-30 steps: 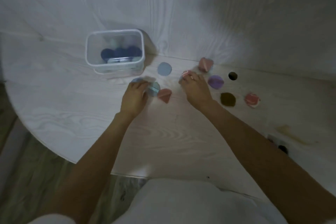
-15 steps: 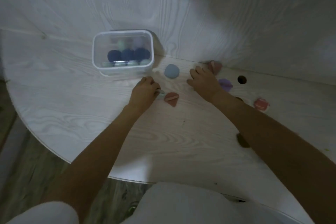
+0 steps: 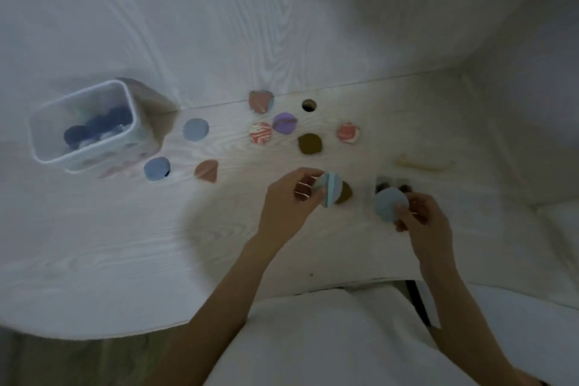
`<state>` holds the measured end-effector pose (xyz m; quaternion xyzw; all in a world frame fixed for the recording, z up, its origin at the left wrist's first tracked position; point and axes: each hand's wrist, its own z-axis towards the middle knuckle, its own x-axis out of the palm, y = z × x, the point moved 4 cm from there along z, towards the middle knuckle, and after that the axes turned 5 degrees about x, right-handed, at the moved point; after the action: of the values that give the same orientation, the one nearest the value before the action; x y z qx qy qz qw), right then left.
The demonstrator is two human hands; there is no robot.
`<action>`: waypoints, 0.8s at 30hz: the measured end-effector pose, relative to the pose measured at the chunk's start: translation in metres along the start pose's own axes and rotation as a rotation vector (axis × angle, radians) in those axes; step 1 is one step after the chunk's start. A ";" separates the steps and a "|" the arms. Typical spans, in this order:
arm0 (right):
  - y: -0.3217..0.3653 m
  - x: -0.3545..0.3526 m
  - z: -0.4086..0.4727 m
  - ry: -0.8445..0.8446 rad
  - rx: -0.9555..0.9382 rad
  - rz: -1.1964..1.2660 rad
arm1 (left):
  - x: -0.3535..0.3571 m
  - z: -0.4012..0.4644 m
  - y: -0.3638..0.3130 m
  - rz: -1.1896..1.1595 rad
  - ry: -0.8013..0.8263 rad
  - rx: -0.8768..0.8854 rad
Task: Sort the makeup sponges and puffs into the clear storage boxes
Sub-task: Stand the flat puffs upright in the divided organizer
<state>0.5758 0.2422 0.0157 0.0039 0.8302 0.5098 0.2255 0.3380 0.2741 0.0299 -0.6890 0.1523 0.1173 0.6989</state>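
Two hands work over a pale wood-grain table [image 3: 94, 244] in the head view, each with a puff in its grip. The left hand [image 3: 286, 204] has its fingers curled round a light blue striped puff [image 3: 330, 193], held just above the table with a brown puff [image 3: 344, 193] showing right behind it. The right hand [image 3: 419, 219] pinches a plain light blue round puff [image 3: 390, 204] between thumb and fingers, in front of two small dark items too blurred to name. A clear storage box [image 3: 131, 122] stands well to the left near the wall, open at the top, with several dark blue puffs [image 3: 91, 131] inside; paler pieces lie under them but the blur hides what they are. Loose on the table between the box and the hands lie a blue round puff [image 3: 195, 129], a second blue puff [image 3: 156, 168] just beside the box's near corner, and a pinkish-red wedge sponge [image 3: 206, 171]. Further back sit a red-brown sponge [image 3: 260, 101] against the wall seam, a red-and-white marbled puff [image 3: 260, 133], a purple puff [image 3: 284, 123] touching or just beside it, an olive-brown sponge [image 3: 309, 143] and a pink marbled puff [image 3: 347, 133]. A round dark hole [image 3: 308, 105] opens in the tabletop near the wall. White cloth [image 3: 329, 338] on the person's body fills the lower edge.
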 end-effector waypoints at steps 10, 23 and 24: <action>-0.058 -0.124 0.010 -0.269 -0.004 0.020 | 0.152 0.044 -0.079 0.521 0.328 0.725; -0.060 -0.134 0.052 -0.216 -0.075 0.113 | 0.224 0.067 -0.065 0.722 0.739 0.966; -0.059 -0.132 0.056 -0.208 -0.075 0.125 | 0.226 0.066 -0.060 0.738 0.756 0.915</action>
<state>0.7288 0.2298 -0.0067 0.1002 0.7810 0.5503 0.2778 0.5730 0.3281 0.0017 -0.2224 0.6433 0.0232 0.7322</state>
